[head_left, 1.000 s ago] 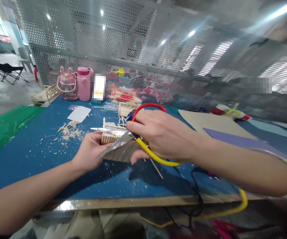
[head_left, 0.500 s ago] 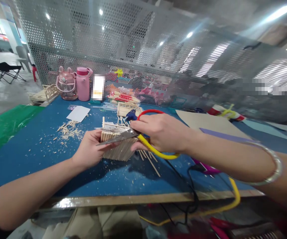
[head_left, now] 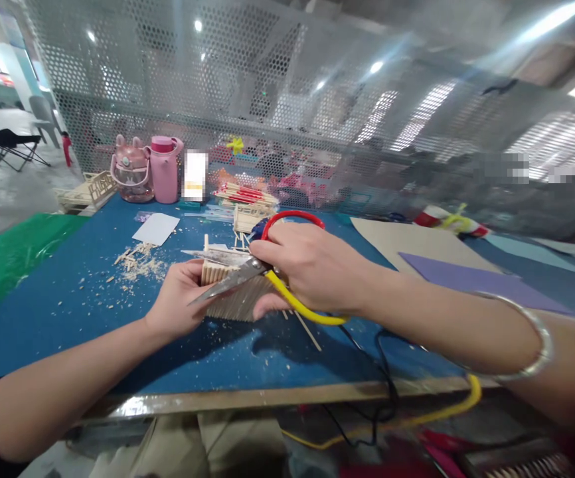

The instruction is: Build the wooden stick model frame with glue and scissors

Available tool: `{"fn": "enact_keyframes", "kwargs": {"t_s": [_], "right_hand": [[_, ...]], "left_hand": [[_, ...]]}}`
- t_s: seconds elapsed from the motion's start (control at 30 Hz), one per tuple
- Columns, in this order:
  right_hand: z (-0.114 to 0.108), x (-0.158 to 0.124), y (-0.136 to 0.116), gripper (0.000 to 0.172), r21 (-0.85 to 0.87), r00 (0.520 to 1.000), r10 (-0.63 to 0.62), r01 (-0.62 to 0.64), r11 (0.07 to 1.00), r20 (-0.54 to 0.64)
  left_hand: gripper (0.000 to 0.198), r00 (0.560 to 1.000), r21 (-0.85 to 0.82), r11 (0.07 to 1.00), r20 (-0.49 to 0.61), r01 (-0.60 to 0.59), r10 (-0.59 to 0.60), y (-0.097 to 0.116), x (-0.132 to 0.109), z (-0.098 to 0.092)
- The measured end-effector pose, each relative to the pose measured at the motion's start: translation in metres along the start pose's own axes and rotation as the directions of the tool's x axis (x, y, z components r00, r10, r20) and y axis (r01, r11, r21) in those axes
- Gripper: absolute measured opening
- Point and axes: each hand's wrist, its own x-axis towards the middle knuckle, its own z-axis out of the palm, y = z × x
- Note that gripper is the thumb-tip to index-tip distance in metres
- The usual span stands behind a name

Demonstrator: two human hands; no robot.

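My left hand (head_left: 180, 299) grips the left end of a small structure built of wooden sticks (head_left: 238, 299), holding it just over the blue table. A pair of scissors (head_left: 232, 280) with one red and one yellow handle is in my right hand (head_left: 312, 265). The blades are spread apart across the top left edge of the structure, near the left fingers. A short stick (head_left: 206, 243) stands up from its upper side. My right hand and the scissors hide part of the structure, and the left fingertips are behind it.
Wood chips (head_left: 141, 262) and a white card (head_left: 156, 229) lie to the left. Behind are a pink bottle (head_left: 164, 174), a clear-and-pink bottle (head_left: 133, 172) and red-tipped sticks (head_left: 245, 194). Purple sheet (head_left: 471, 279) lies right. A black cable (head_left: 384, 372) hangs over the front edge.
My right hand has moved slightly left with the scissors, and the blades have spread wider. The left hand still holds the stick structure in nearly the same place.
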Motion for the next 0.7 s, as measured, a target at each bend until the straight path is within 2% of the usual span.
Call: {"fn": "enact_keyframes", "kwargs": {"t_s": [0.27, 0.47, 0.57, 0.7], "right_hand": [[0.002, -0.002, 0.011, 0.059, 0.010, 0.999, -0.048, 0.048, 0.999, 0.005], [-0.001, -0.006, 0.004, 0.057, -0.011, 0.998, 0.021, -0.021, 1.000, 0.061], [-0.002, -0.005, -0.005, 0.063, -0.046, 0.997, 0.074, -0.073, 0.996, 0.030], [-0.001, -0.001, -0.008, 0.069, -0.047, 0.998, 0.055, -0.055, 0.997, 0.005]], "left_hand": [[0.023, 1.000, 0.020, 1.000, -0.028, 0.001, 0.000, -0.001, 0.002, 0.000], [0.021, 0.999, -0.018, 1.000, -0.027, 0.023, -0.023, -0.004, 0.002, -0.002], [0.026, 0.998, -0.053, 0.997, -0.029, 0.051, -0.053, -0.004, 0.000, -0.001], [0.030, 0.996, -0.110, 0.990, -0.005, 0.087, -0.088, -0.002, 0.000, 0.001]]}}
